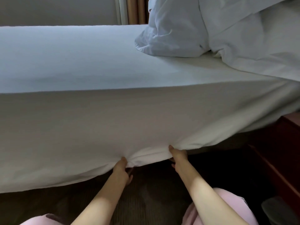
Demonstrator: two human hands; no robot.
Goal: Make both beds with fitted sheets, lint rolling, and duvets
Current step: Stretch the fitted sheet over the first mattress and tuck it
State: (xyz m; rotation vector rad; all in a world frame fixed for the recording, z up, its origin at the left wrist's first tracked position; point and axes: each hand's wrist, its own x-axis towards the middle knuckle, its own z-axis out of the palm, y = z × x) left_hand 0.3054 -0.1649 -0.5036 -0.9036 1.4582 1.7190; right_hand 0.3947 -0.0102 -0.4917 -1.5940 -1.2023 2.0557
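A white fitted sheet [81, 124] of smooth cloth covers most of the view. It is stretched flat over the top of the mattress and hangs down the near side, taut on the left. At the lower middle it gathers into soft folds where the hem is bunched. A rumpled heap of white bedding [243, 38] lies on the far right part of the bed, on top of the sheet. Dark ribbed carpet [146, 192] runs below the hem, and a dark reddish wooden cabinet [284, 151] stands at the right, beside the bed. The left hand [122, 169] pinches the bunched hem, thumb on top and fingers curled beneath. Just beside it, the right hand [177, 157] grips the same edge, its fingers tucked under the cloth.
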